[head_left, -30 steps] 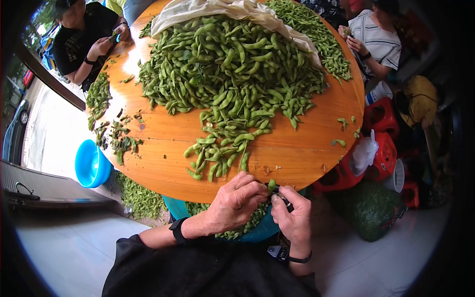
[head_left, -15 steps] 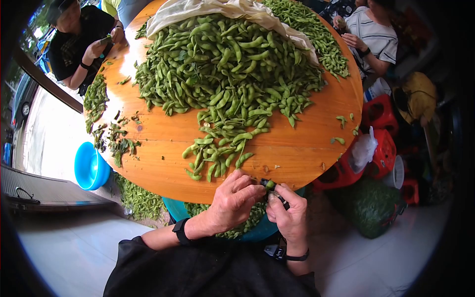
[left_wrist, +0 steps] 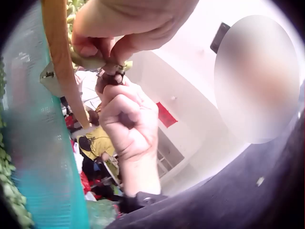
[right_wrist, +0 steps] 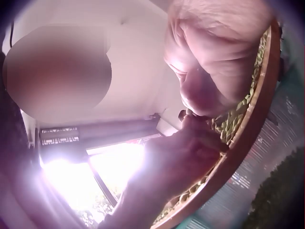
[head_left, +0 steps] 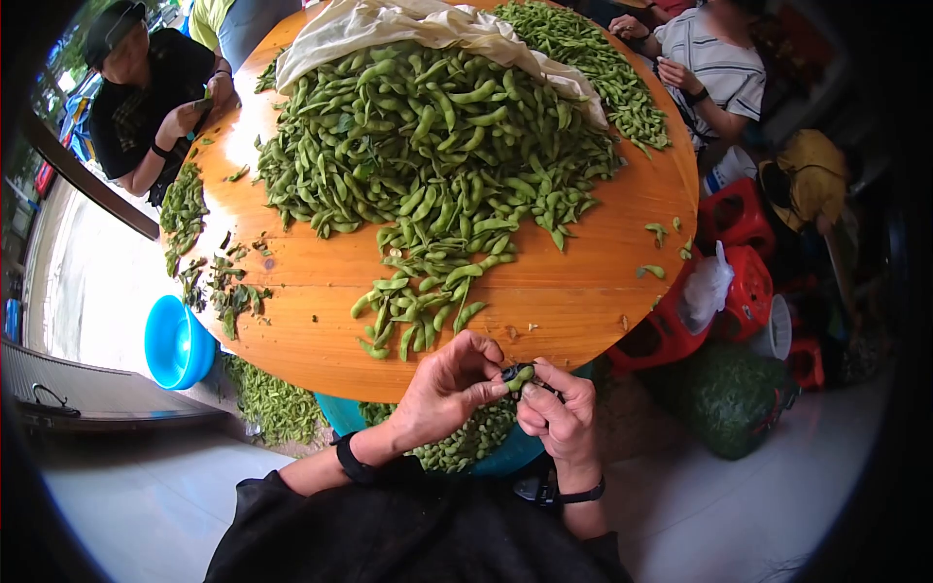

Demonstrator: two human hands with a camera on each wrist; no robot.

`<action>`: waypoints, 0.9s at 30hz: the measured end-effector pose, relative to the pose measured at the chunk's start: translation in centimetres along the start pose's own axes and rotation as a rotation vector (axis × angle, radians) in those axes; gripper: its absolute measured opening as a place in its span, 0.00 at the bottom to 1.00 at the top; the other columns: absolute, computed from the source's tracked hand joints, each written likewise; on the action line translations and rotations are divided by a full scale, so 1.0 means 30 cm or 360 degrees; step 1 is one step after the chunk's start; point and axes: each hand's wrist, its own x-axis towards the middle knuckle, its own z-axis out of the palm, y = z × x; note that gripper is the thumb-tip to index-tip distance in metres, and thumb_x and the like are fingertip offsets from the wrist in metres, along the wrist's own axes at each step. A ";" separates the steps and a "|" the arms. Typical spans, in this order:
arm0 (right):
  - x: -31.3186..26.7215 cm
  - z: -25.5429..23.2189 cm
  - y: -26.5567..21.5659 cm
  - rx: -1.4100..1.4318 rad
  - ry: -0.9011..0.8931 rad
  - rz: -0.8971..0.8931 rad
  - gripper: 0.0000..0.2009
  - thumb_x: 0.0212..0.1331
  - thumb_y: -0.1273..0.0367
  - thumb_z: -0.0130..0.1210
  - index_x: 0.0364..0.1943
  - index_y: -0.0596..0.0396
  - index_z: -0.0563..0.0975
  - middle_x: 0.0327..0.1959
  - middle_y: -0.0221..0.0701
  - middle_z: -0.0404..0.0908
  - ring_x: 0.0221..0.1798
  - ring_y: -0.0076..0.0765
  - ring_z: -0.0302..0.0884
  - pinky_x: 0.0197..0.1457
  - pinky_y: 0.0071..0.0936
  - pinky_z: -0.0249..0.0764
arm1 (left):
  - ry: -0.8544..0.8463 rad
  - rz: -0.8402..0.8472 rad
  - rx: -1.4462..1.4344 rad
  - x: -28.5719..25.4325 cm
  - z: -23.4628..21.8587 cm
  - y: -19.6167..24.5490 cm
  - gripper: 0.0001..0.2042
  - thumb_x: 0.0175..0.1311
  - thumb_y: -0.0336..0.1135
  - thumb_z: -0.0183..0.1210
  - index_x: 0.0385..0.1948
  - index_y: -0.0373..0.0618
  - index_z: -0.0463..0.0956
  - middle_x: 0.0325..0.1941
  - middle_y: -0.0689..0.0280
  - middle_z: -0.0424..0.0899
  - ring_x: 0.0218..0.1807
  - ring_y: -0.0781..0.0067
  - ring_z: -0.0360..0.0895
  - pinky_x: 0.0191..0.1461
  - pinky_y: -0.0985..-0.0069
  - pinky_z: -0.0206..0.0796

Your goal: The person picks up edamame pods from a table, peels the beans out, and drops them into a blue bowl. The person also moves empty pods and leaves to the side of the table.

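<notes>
In front of the table edge, the left hand [head_left: 442, 391] pinches a green pod [head_left: 521, 378] between thumb and fingers. The right hand [head_left: 566, 413] grips a small black tool [head_left: 546, 391], whose dark end lies against the pod. In the left wrist view the left hand [left_wrist: 131, 24] holds the pod [left_wrist: 88, 60] just above the curled right hand [left_wrist: 131, 117]. The right wrist view has the right hand [right_wrist: 214, 57] over the left hand [right_wrist: 176, 160], their fingertips close together; the tool is mostly hidden there. A large pod heap [head_left: 428, 126] covers the table's middle.
The round wooden table [head_left: 573, 282] bears loose pods [head_left: 418, 311] near the hands and leaf scraps [head_left: 233, 291] at left. Below its edge is a teal basket [head_left: 340, 416] of pods. A blue basin [head_left: 178, 342] stands left, red stools [head_left: 746, 291] right. Two people sit across.
The left hand's fingers have spread a little and its thumb now shows along the pod. Both hands stay close together, slightly further left in the head view, which has shifted.
</notes>
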 end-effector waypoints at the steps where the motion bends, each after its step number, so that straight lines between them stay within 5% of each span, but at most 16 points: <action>1: -0.002 -0.003 -0.003 0.0174 -0.0061 0.0073 0.08 0.66 0.79 0.51 0.45 0.67 0.77 0.25 0.24 0.69 0.21 0.15 0.62 0.21 0.16 0.57 | -0.0122 -0.0169 -0.0300 0.007 -0.015 0.008 0.14 0.61 0.20 0.62 0.46 0.41 0.71 0.35 0.69 0.80 0.39 0.81 0.78 0.46 0.80 0.73; 3: -0.004 -0.005 -0.003 0.0167 -0.0080 0.0090 0.08 0.67 0.78 0.51 0.46 0.67 0.77 0.24 0.24 0.68 0.21 0.15 0.62 0.21 0.16 0.56 | -0.0317 -0.0379 -0.0658 0.021 -0.041 0.014 0.15 0.60 0.20 0.64 0.46 0.44 0.72 0.34 0.72 0.80 0.39 0.83 0.76 0.47 0.81 0.71; 10: -0.011 0.021 -0.012 -0.0357 -0.0072 0.0077 0.07 0.68 0.77 0.50 0.45 0.68 0.75 0.27 0.24 0.69 0.22 0.14 0.63 0.22 0.17 0.61 | -0.0247 -0.0176 -0.0273 0.000 -0.027 -0.005 0.12 0.63 0.25 0.64 0.46 0.42 0.72 0.35 0.72 0.81 0.40 0.82 0.78 0.47 0.78 0.73; 13: -0.015 0.036 -0.020 -0.0678 0.0006 -0.0102 0.06 0.66 0.77 0.52 0.41 0.69 0.76 0.28 0.26 0.71 0.22 0.17 0.69 0.24 0.19 0.66 | -0.0284 -0.0041 0.0325 0.004 -0.032 0.011 0.14 0.62 0.27 0.65 0.47 0.39 0.72 0.34 0.67 0.83 0.35 0.75 0.82 0.41 0.75 0.74; 15: -0.015 0.038 -0.019 -0.0855 0.0054 -0.0211 0.05 0.64 0.78 0.53 0.39 0.69 0.76 0.27 0.28 0.72 0.22 0.18 0.71 0.24 0.20 0.67 | -0.0302 0.0508 0.0986 0.006 -0.019 0.041 0.16 0.61 0.26 0.64 0.48 0.37 0.71 0.32 0.57 0.83 0.30 0.61 0.83 0.33 0.70 0.73; 16: -0.013 0.038 -0.016 -0.0996 0.0112 -0.0272 0.05 0.62 0.78 0.54 0.39 0.69 0.76 0.27 0.32 0.73 0.23 0.23 0.73 0.25 0.23 0.69 | -0.0307 0.0512 0.0987 0.009 -0.013 0.034 0.16 0.61 0.26 0.64 0.48 0.37 0.71 0.32 0.57 0.83 0.30 0.61 0.83 0.33 0.70 0.73; 18: -0.008 0.037 -0.010 -0.1135 0.0174 -0.0334 0.06 0.59 0.79 0.55 0.38 0.69 0.77 0.27 0.35 0.74 0.23 0.27 0.75 0.27 0.26 0.70 | -0.0225 0.0676 0.1248 0.006 0.000 0.015 0.16 0.61 0.25 0.61 0.49 0.35 0.70 0.29 0.47 0.80 0.31 0.43 0.80 0.31 0.62 0.71; 20: -0.007 0.034 -0.004 -0.1383 0.0225 -0.0483 0.07 0.56 0.79 0.55 0.38 0.69 0.77 0.28 0.39 0.74 0.27 0.39 0.77 0.30 0.30 0.72 | -0.0234 0.0618 0.1263 0.003 0.002 0.028 0.15 0.63 0.24 0.59 0.50 0.34 0.70 0.29 0.47 0.81 0.31 0.43 0.80 0.32 0.59 0.70; 22: -0.008 0.040 0.002 -0.1421 0.0249 -0.0507 0.07 0.55 0.80 0.55 0.38 0.68 0.77 0.28 0.40 0.74 0.28 0.42 0.77 0.31 0.32 0.72 | -0.0343 0.0279 0.0965 0.009 0.000 0.062 0.15 0.63 0.22 0.56 0.51 0.33 0.70 0.29 0.47 0.80 0.32 0.43 0.80 0.33 0.58 0.71; 27: 0.002 0.074 0.022 -0.1701 0.0300 -0.0811 0.09 0.53 0.80 0.55 0.39 0.67 0.77 0.30 0.41 0.74 0.30 0.48 0.77 0.33 0.35 0.73 | -0.0089 0.0509 0.1066 -0.011 0.047 -0.011 0.19 0.61 0.19 0.54 0.55 0.31 0.69 0.34 0.47 0.81 0.35 0.48 0.82 0.36 0.62 0.71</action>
